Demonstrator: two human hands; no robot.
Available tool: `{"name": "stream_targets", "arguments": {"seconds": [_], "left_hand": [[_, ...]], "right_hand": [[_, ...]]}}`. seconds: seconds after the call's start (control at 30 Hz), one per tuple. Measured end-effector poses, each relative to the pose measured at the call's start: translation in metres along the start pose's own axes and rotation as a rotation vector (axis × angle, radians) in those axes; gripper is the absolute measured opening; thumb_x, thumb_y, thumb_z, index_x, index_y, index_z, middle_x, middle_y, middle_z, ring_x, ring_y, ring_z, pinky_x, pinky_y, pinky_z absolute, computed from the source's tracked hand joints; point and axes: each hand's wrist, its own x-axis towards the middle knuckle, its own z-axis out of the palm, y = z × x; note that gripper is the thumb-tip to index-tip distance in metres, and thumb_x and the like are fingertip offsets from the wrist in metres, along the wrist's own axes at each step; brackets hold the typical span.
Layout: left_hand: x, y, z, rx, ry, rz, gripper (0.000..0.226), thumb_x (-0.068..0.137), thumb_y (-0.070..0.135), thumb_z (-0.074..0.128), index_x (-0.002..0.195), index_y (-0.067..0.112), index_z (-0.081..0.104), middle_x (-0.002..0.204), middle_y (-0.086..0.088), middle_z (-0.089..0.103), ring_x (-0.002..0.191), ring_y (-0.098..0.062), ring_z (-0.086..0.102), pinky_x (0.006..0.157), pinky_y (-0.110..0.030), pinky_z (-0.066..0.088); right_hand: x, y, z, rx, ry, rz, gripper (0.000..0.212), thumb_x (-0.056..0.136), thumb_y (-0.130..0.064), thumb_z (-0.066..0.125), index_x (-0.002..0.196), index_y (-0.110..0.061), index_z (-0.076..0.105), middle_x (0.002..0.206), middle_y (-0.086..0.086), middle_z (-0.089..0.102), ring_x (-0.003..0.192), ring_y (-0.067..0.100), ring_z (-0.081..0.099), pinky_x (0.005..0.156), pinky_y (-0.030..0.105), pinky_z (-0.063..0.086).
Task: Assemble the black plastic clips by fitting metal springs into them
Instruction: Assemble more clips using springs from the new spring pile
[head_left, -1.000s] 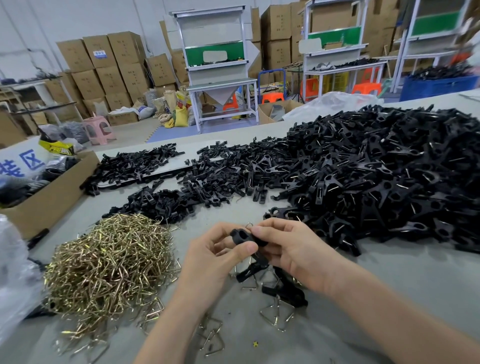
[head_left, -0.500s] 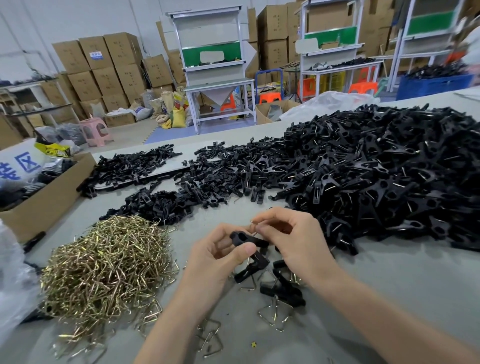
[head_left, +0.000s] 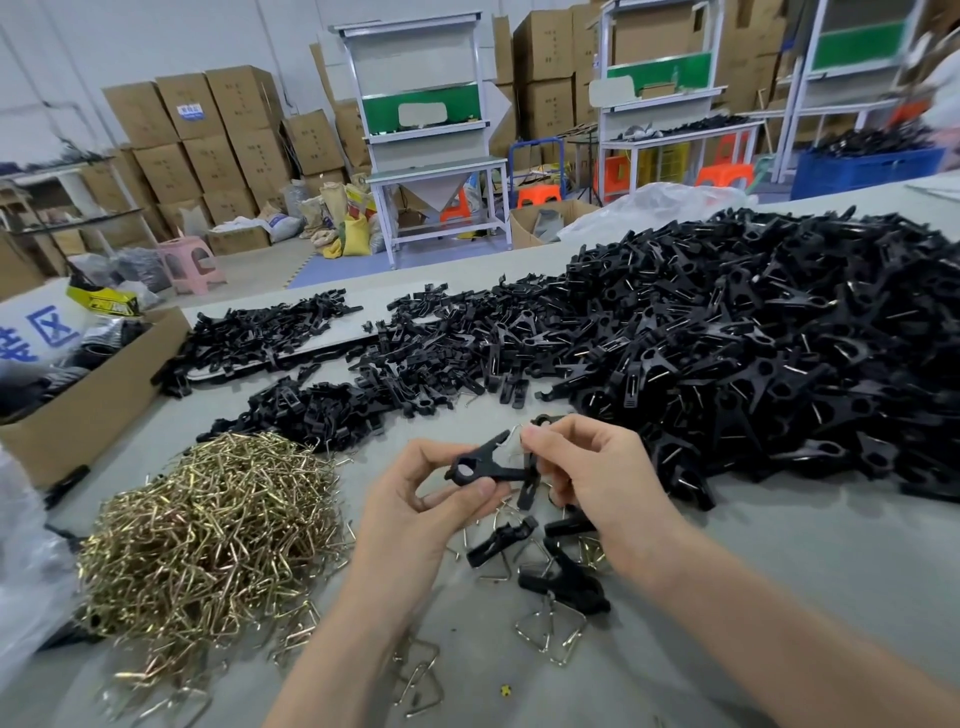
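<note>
Black plastic clip (head_left: 488, 467) sits pinched in our left hand (head_left: 415, 514), thumb against curled fingers, while our right hand (head_left: 597, 478) pinches a metal spring (head_left: 510, 435) at its 1 o'clock end. Spring pile (head_left: 208, 535) borders us at 9 o'clock, clip heap (head_left: 753, 338) at 2; bare table (head_left: 779, 561) opens at 4.

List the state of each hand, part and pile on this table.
left hand: grips the black clip.
right hand: pinches the metal spring.
black clip: held up, spring not seated.
metal spring: sticking out at the clip's top.
spring pile: loose heap, left.
clip pile: large heap, right.
cardboard box: open.
</note>
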Motion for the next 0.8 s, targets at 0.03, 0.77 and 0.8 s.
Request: {"name": "stream_targets", "arguments": {"seconds": [0.03, 0.77, 0.8], "left_hand": [[-0.0003, -0.0003, 0.0007, -0.007, -0.008, -0.006, 0.033, 0.066, 0.003, 0.070, 0.097, 0.001, 0.059, 0.091, -0.001, 0.074, 0.081, -0.026, 0.073, 0.070, -0.022, 0.057], [0.0001, -0.0002, -0.0044, -0.115, -0.041, -0.046, 0.025, 0.063, -0.002, 0.070, 0.085, 0.005, 0.061, 0.088, -0.009, 0.073, 0.079, -0.025, 0.073, 0.069, -0.023, 0.057], [0.0003, 0.0002, -0.0054, -0.162, -0.059, -0.077, 0.023, 0.063, -0.003, 0.069, 0.083, 0.005, 0.061, 0.087, -0.010, 0.073, 0.078, -0.025, 0.073, 0.068, -0.023, 0.057]], "right_hand": [[0.0001, 0.0010, -0.0001, -0.005, 0.002, 0.005, 0.025, 0.085, -0.015, 0.069, 0.081, 0.009, 0.063, 0.047, -0.007, 0.049, 0.043, 0.007, 0.038, 0.044, 0.018, 0.036], [-0.0033, -0.0006, 0.0018, -0.078, -0.128, -0.014, 0.023, 0.088, -0.014, 0.065, 0.075, 0.005, 0.060, 0.043, -0.008, 0.037, 0.042, 0.009, 0.034, 0.045, 0.020, 0.038], [-0.0026, -0.0015, 0.0007, -0.039, -0.178, 0.033, 0.021, 0.088, -0.014, 0.064, 0.079, 0.005, 0.061, 0.045, -0.006, 0.035, 0.044, 0.010, 0.033, 0.046, 0.020, 0.039]]}}
